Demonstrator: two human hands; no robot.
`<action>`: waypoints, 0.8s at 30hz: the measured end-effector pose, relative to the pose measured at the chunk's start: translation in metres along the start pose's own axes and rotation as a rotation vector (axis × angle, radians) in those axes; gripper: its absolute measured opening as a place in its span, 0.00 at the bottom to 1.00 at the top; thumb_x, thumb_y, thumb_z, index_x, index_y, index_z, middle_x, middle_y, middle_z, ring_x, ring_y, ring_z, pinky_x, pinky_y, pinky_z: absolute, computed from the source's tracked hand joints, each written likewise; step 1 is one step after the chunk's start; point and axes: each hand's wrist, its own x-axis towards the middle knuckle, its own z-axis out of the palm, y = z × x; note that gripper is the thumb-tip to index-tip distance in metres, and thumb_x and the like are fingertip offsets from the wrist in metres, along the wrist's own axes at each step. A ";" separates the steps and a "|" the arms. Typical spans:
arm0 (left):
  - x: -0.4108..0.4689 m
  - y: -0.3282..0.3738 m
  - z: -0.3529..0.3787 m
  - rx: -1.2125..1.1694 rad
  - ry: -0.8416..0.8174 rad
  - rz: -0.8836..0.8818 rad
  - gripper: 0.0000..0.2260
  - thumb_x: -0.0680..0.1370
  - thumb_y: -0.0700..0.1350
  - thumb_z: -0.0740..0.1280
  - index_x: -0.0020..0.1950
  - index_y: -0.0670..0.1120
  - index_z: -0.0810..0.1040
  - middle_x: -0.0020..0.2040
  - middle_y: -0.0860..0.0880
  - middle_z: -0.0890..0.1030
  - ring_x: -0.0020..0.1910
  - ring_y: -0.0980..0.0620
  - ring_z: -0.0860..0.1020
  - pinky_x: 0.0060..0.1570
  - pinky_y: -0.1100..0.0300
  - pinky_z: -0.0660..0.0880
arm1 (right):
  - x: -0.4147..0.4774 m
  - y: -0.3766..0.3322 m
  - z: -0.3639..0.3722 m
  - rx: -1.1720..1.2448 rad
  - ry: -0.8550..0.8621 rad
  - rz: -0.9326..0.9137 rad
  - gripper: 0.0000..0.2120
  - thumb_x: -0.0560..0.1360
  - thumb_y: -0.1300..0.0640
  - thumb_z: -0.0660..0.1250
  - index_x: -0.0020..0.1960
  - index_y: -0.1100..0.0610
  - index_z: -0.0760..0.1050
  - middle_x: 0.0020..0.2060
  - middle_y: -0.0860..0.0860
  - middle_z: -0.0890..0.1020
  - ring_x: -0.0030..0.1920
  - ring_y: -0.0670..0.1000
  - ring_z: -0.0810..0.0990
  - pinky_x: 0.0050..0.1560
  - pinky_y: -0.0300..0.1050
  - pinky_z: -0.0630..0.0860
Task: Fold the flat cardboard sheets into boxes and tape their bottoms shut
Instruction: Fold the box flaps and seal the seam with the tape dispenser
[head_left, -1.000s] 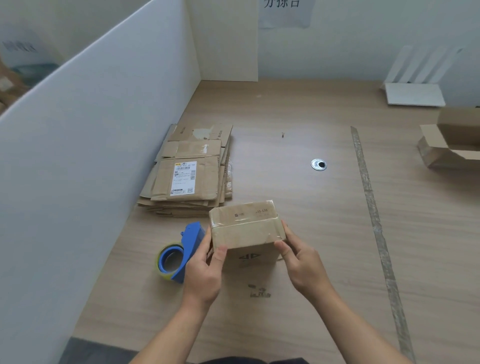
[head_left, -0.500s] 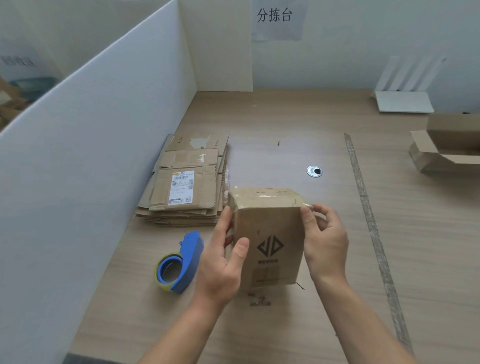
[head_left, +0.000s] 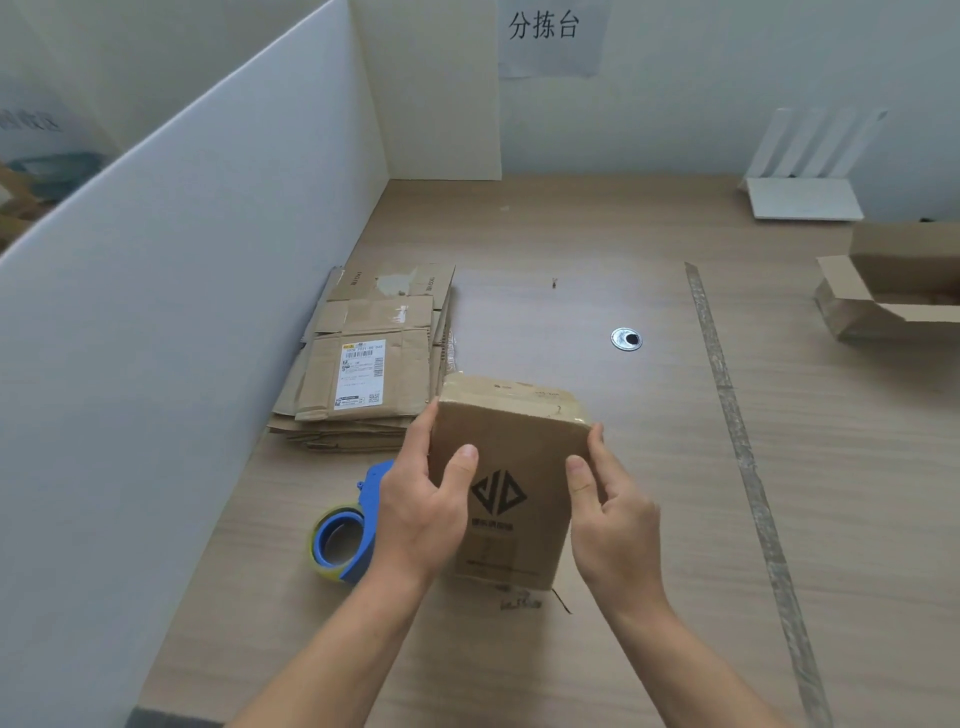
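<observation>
1. A folded cardboard box sits in the lower middle of the frame, held between both hands above the wooden table; its printed logo side faces the camera and its taped end points toward the top of the frame.
2. The left hand grips the box's left edge, thumb laid on the printed face and fingers wrapped behind.
3. The right hand grips the right edge, thumb on the face and a fingertip at the upper right corner.
4. A blue tape dispenser lies on the table just left of the left hand.
5. A stack of flat cardboard sheets lies in the middle left, beside the white partition; the top sheet bears a shipping label.
6. An open box rests at the right edge.
7. A strip of tape runs down the table on the right.
</observation>
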 end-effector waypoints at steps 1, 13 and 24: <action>0.002 0.001 -0.001 -0.007 0.004 -0.009 0.21 0.78 0.50 0.66 0.71 0.53 0.70 0.62 0.58 0.80 0.62 0.61 0.77 0.64 0.58 0.73 | -0.002 0.001 0.001 -0.003 -0.014 -0.012 0.21 0.81 0.59 0.64 0.72 0.55 0.69 0.63 0.49 0.79 0.57 0.33 0.76 0.61 0.38 0.73; 0.002 -0.008 -0.002 -0.148 0.071 -0.074 0.27 0.74 0.61 0.66 0.72 0.59 0.68 0.64 0.53 0.77 0.65 0.55 0.75 0.67 0.55 0.71 | 0.027 -0.004 -0.016 0.242 -0.172 0.026 0.17 0.74 0.56 0.71 0.61 0.41 0.79 0.53 0.49 0.81 0.53 0.45 0.81 0.55 0.42 0.78; 0.015 -0.015 -0.017 -0.394 0.011 -0.158 0.19 0.73 0.49 0.71 0.63 0.56 0.78 0.53 0.52 0.83 0.56 0.53 0.79 0.68 0.45 0.71 | 0.047 -0.013 -0.035 0.113 -0.752 -0.028 0.46 0.62 0.49 0.79 0.70 0.26 0.59 0.69 0.36 0.70 0.68 0.38 0.70 0.65 0.31 0.68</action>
